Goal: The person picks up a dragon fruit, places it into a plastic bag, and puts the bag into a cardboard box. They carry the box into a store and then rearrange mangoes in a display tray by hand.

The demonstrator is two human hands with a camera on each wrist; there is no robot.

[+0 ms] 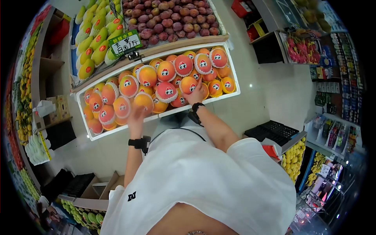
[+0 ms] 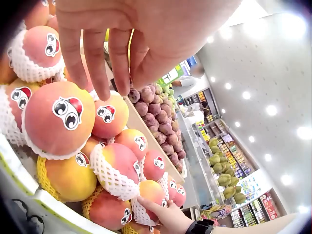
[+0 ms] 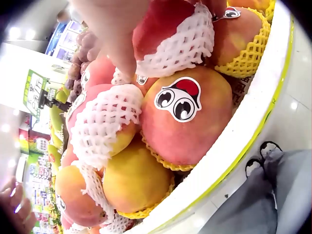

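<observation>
Round red-orange mangoes with cartoon-eye stickers, in white or yellow foam nets, fill a white foam box (image 1: 93,136). My right hand (image 1: 197,94) grips one orange-red mango (image 1: 188,84) near the box's right front, thumb and fingers around its sides. The right wrist view has this mango (image 3: 161,29) in a white net, partly hidden by the hand (image 3: 109,29). Over the left front mangoes, my left hand (image 1: 136,117) is blurred, holding nothing. Its fingers (image 2: 95,63) extend loosely downward in the left wrist view, close above a large stickered mango (image 2: 58,119).
Behind the box, a wooden ledge (image 1: 156,53) carries a green price sign (image 1: 124,42). Beyond it lie plums (image 1: 168,21) and yellow-green mangoes (image 1: 100,39). Fruit shelves line both sides, and black crates (image 1: 270,133) stand at the right.
</observation>
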